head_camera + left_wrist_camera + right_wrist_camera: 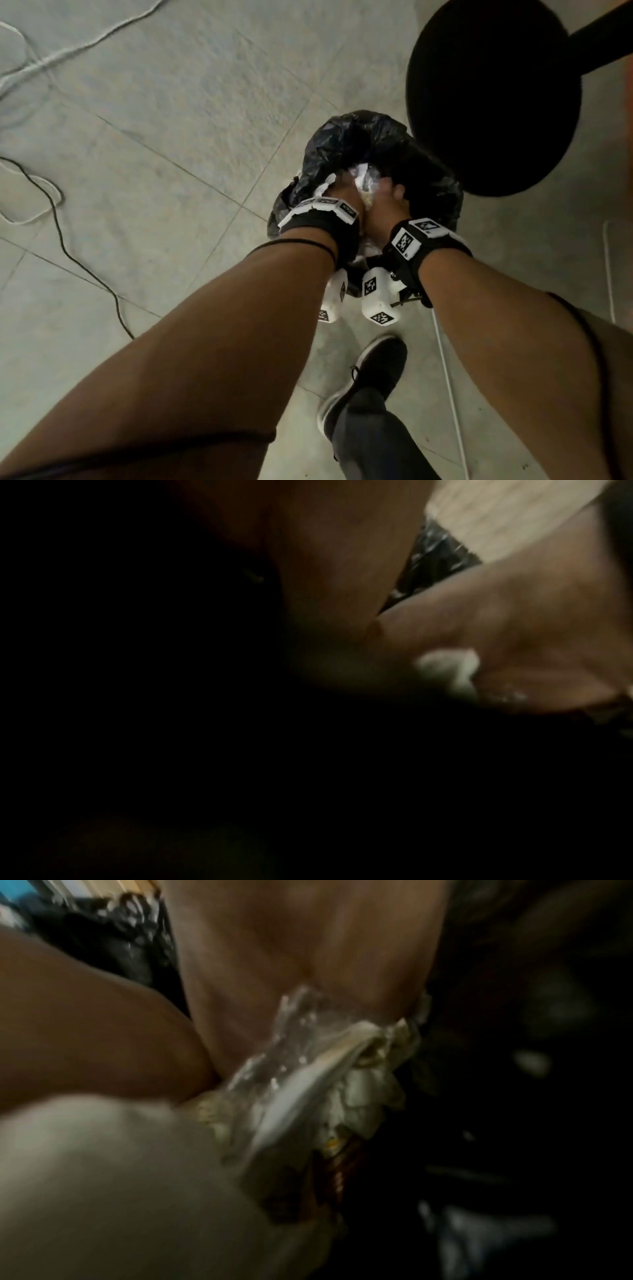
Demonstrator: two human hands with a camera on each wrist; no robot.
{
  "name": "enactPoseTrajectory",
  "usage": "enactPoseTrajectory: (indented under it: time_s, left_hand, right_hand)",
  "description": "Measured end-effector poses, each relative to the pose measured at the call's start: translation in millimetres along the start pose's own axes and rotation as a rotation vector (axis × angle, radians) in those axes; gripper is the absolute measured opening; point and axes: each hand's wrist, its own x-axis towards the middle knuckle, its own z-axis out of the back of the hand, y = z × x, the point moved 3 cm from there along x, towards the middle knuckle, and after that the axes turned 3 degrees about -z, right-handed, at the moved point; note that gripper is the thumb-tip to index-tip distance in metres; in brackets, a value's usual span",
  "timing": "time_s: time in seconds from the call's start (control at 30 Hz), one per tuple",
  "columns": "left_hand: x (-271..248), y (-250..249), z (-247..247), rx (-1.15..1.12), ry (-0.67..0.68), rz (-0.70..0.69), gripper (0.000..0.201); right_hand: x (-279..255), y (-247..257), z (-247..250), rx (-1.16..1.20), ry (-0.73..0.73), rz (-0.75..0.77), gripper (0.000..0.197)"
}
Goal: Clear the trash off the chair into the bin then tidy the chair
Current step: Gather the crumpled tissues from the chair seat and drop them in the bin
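With both the left hand (342,197) and right hand (390,205) clutching crumpled trash (363,181) together right over the black-lined bin (359,137), this looks like the dumping step, so next they'd just let go and head back to the chair (493,99).

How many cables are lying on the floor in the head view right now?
3 that I can tell: a white cable at top left, a black cable trailing down the left side, and a thin white cord by the shoe. Arms may hide more.
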Motion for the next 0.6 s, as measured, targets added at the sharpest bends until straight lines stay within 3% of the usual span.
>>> enactPoseTrajectory:
  time_s: [0.1, 0.23, 0.3, 0.4, 0.5, 0.6]
  left_hand:
    - [-4.9, -5.3, 6.2, -0.019, 0.06, -0.038, 0.09]
    - [-35.6, -23.3, 43.7, -0.2, 0.018, -0.062, 0.078]
    - [-61.7, -28.1, 56.5, -0.22, -0.055, -0.15, 0.074]
    - [-102.5, -33.5, 63.1, -0.061, -0.204, -0.264, 0.068]
    - [-125.8, -32.0, 55.2, 0.153, -0.212, -0.159, 0.056]
    - [-119.3, -28.0, 39.2, 0.196, -0.026, -0.04, 0.051]
  right_hand:
    - [0.1, 0.7, 10.5, -0.097, 0.085, -0.022, 0.074]
    - [-28.0, -0.5, 55.7, -0.045, 0.154, 0.0, 0.082]
    - [-51.4, -4.3, 74.0, 0.052, 0.141, 0.01, 0.085]
    - [-84.8, -13.5, 86.8, 0.157, 0.021, -0.001, 0.081]
    - [-106.4, -15.6, 74.7, 0.152, 0.002, -0.046, 0.058]
    - [-99.9, -8.3, 47.1, 0.157, 0.125, -0.108, 0.047]
